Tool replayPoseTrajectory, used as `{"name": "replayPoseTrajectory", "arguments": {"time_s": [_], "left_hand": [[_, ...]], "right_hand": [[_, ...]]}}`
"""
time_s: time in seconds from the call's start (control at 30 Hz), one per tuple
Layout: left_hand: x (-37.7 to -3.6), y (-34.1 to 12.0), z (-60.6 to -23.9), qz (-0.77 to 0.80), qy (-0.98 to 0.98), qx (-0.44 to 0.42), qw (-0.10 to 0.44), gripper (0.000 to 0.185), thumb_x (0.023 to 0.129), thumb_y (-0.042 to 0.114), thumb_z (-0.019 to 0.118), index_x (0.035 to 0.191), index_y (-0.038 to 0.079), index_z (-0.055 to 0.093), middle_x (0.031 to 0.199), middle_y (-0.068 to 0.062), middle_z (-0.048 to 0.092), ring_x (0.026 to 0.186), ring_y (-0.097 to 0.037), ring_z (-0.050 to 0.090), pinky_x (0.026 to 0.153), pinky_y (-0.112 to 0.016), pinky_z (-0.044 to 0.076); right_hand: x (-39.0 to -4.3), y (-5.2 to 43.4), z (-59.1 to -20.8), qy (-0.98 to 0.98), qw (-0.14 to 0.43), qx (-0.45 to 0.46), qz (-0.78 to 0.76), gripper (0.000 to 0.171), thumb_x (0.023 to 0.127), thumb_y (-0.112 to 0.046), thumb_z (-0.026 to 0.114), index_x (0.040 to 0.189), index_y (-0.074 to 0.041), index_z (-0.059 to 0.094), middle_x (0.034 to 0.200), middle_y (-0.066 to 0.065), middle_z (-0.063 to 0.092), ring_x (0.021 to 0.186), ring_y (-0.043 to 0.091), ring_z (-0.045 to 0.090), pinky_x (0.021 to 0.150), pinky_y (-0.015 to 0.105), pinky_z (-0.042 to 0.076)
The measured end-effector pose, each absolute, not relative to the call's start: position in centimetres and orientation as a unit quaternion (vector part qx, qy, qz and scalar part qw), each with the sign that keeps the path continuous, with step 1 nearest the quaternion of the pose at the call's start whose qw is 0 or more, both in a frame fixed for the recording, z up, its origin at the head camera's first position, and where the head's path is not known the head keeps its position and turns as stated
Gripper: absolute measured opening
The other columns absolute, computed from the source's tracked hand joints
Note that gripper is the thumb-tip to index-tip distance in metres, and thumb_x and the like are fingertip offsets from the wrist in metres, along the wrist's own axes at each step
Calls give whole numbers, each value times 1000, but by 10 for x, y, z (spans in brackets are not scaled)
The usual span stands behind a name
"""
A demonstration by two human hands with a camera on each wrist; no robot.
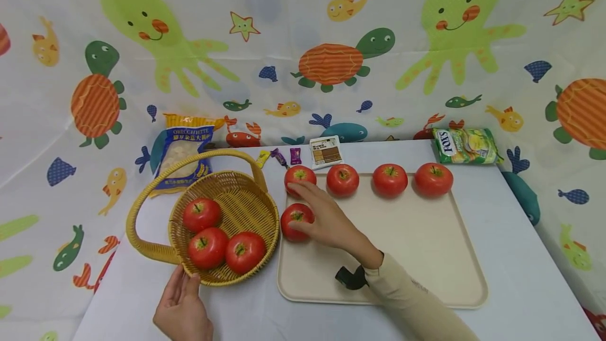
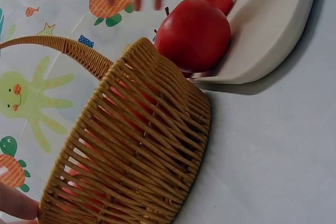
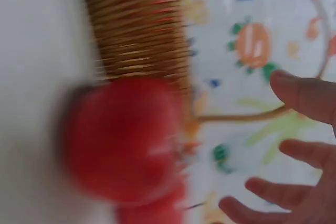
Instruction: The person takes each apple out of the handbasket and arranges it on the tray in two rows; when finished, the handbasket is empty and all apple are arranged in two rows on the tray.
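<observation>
Wide grip at the right hand (image 1: 326,217), holding nothing, over the near left apple (image 1: 294,214) on the tray (image 1: 402,241).
Located just beside the basket (image 1: 239,204), at the tray's left edge. Probably firm, smooth, a little slippery, and light enough for one hand; better to take round the widest part, from opposite sides. At the left hand (image 1: 183,307), touching the basket's rim, but impossible to tell if pinching. Possible to count three apples (image 1: 202,214) inside from the head view; from the left wrist view, only red through the woven side.
</observation>
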State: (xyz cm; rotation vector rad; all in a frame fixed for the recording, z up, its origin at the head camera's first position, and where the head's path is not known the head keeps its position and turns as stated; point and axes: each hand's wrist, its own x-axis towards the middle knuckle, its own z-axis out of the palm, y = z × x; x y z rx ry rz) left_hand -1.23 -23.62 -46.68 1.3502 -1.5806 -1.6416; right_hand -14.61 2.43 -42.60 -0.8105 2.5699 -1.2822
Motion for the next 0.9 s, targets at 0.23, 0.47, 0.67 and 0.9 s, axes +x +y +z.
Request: {"name": "replayPoseTrajectory", "arguments": {"time_s": [0.23, 0.47, 0.67, 0.9], "left_hand": [[-13, -237, -467, -600, -580, 499, 234, 48, 99, 5, 64, 146, 12, 57, 148, -12, 53, 131, -15, 56, 82, -6, 49], [-11, -238, -466, -602, -574, 498, 245, 48, 98, 4, 64, 145, 11, 58, 148, -13, 54, 129, -12, 57, 81, -5, 48], [-12, -239, -467, -606, -570, 499, 242, 48, 97, 3, 64, 145, 10, 58, 148, -13, 54, 129, -12, 56, 80, -5, 49], [-13, -237, -469, -611, -567, 496, 244, 48, 97, 2, 65, 145, 10, 59, 148, -14, 53, 130, -13, 57, 80, -6, 50]], "right_hand": [[-161, -14, -375, 826, 121, -408, -369, 75, 94, -37, 74, 159, -25, 38, 167, 9, 28, 153, 26, 26, 120, 56, 34], [-194, -93, -369, 790, 185, -501, -301, 78, 96, -38, 71, 162, -20, 32, 167, 3, 28, 154, 16, 19, 125, 31, 24], [-225, -147, -389, 794, 239, -483, -281, 74, 97, -28, 71, 161, -17, 34, 164, -3, 34, 149, 8, 28, 121, 17, 22], [-239, -173, -414, 787, 288, -482, -254, 80, 93, -12, 75, 161, -20, 34, 163, -6, 35, 145, 6, 32, 117, 16, 28]]}}
